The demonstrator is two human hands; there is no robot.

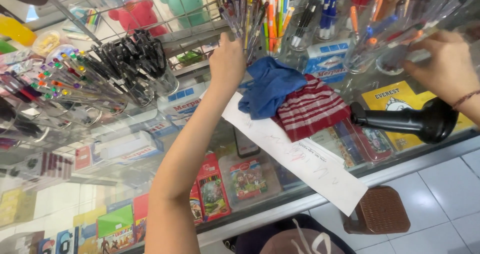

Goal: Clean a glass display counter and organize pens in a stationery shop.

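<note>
I see my left hand (227,59) closed around a fanned bunch of pens (246,15), held up above the glass counter (150,184) by the clear pen cups (320,29). My right hand (440,64) is curled around another bundle of pens (400,21), orange and dark barrels splaying out. A blue cloth (267,86) lies just below.

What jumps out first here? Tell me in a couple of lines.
The left hand lifts a fan of pens above the glass counter, its grip shut on them. Beside it lie a blue cloth and a red striped cloth; the right hand reaches a clear cup of pens.
</note>
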